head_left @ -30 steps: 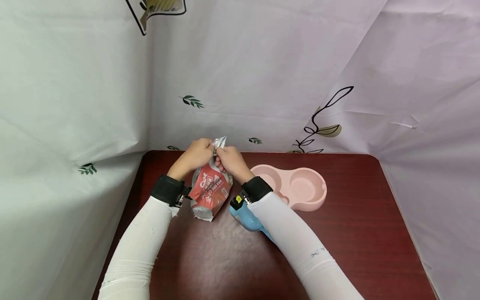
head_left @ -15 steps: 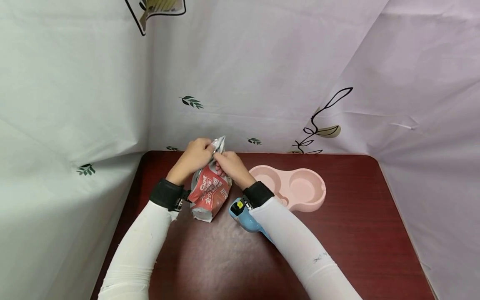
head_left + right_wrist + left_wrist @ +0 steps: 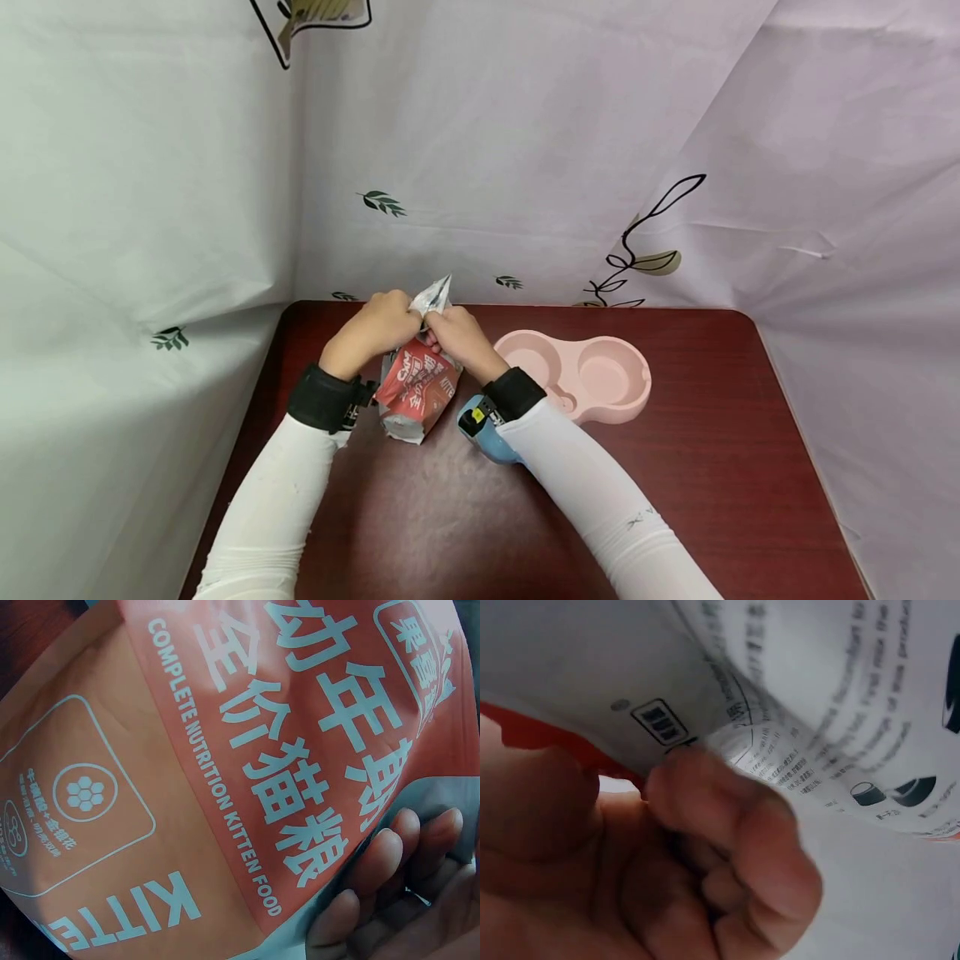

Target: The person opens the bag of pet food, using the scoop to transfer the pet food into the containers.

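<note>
A red and orange bag of kitten food (image 3: 422, 385) stands on the table, its top between my two hands. My left hand (image 3: 377, 327) pinches the top edge from the left. In the left wrist view its fingers (image 3: 772, 855) curl against the white printed back of the bag (image 3: 840, 750). My right hand (image 3: 463, 337) grips the same top edge from the right, its fingers (image 3: 375, 859) bent at the bag's grey upper part. The silvery top corner (image 3: 435, 296) sticks up above both hands. Whether the bag's mouth is unsealed cannot be seen.
Under my right wrist lies a blue scoop-like thing (image 3: 491, 440), its handle hidden by the sleeve. A pink double bowl (image 3: 637, 400) sits right of it, partly behind the right forearm. The dark red table (image 3: 720, 467) meets printed cloth (image 3: 525, 167) at the back.
My left hand has shifted slightly left and down, and the bag's silvery top has bent over to the left with it. My right hand has moved a little lower. The bag's base stays put.
</note>
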### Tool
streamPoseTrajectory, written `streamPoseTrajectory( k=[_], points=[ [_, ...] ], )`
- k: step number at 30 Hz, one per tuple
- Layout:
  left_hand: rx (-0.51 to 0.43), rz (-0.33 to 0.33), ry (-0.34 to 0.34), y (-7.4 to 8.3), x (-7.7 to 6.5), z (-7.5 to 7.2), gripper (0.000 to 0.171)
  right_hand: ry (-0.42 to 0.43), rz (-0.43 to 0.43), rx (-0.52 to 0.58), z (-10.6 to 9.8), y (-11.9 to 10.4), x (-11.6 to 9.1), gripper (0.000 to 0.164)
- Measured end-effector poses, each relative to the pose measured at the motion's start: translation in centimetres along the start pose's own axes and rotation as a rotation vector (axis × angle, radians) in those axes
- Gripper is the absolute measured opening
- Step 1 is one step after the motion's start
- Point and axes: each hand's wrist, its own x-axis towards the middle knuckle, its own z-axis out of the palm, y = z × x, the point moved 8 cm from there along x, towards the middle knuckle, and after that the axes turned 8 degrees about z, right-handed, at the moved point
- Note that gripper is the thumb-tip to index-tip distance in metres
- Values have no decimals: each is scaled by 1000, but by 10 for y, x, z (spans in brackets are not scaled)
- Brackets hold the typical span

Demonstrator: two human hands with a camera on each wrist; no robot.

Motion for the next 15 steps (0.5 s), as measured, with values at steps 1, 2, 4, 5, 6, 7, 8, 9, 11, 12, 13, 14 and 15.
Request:
streamPoseTrajectory(
  k=[1,2,4,5,6,7,8,9,11,12,13,14,15],
  points=[
    [6,5,3,1,-1,0,31,2,0,-3,0,0,0,40],
    [4,6,6,1,-2,0,32,2,1,-5,-1,0,0,40],
    [8,16,20,2,-3,1,35,-1,7,-13,-1,1,-1,42],
    [8,20,29,3,-3,1,36,3,9,-20,-2,1,-1,42],
    [9,24,37,4,-4,0,37,7,10,-26,-3,1,-2,42],
    [11,29,45,5,-5,0,38,10,9,-30,-4,1,-3,43],
    [15,34,52,6,-5,0,39,13,9,-32,-5,0,-3,42],
    [20,39,63,8,-6,-1,39,18,7,-37,-6,0,-4,42],
    [26,43,78,10,-8,-3,40,20,7,-32,-8,0,-5,42],
    [27,43,82,11,-8,-4,40,16,9,-28,-9,-1,-6,42],
    [28,41,84,11,-9,-4,40,13,11,-26,-9,0,-7,43],
    [29,38,86,12,-9,-5,40,9,17,-22,-9,0,-7,43],
    [29,35,89,12,-10,-5,40,6,20,-22,-10,0,-8,43]
  ],
)
